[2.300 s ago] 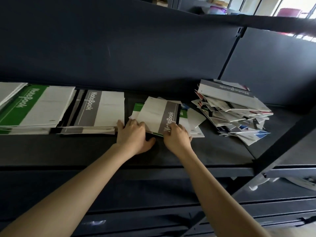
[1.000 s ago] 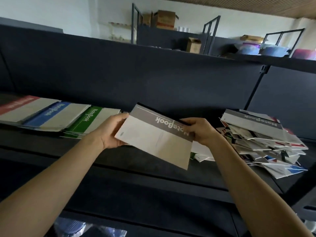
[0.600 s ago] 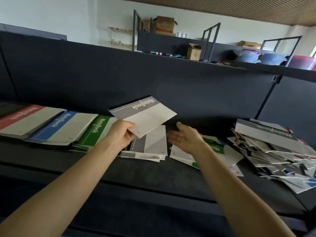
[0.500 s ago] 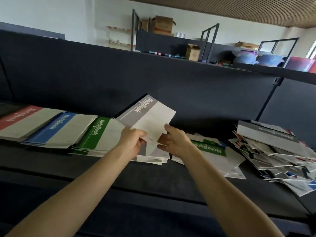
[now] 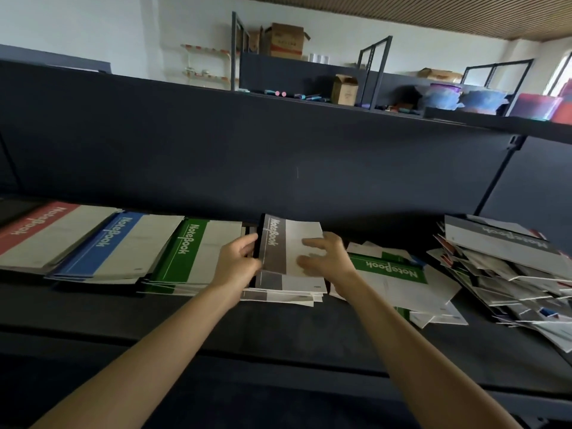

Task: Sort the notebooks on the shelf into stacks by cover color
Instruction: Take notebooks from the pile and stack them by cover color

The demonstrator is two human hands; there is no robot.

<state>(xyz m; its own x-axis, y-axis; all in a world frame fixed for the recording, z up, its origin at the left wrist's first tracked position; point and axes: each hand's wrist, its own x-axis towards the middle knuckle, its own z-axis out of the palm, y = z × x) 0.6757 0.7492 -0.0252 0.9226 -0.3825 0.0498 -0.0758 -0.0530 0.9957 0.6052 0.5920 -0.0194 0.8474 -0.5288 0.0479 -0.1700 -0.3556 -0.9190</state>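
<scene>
Dark shelf (image 5: 278, 329) carried the gray notebook (image 5: 278, 243) atop the gray stack (image 5: 288, 292), straight ahead between our hands, long axis running away from us; left hand (image 5: 236, 267) gripped its spine edge, right hand (image 5: 328, 258) lay flat on the cover.

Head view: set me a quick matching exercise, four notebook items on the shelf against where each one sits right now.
Items:
1. red stack
2. grey notebook
3. jumbled pile
4. loose green notebook

Places:
A. far right of the shelf
B. just right of the right hand
C. far left
D. gripped by the left hand, with the right hand flat on it

Pairs: 1-C, 2-D, 3-A, 4-B.
</scene>
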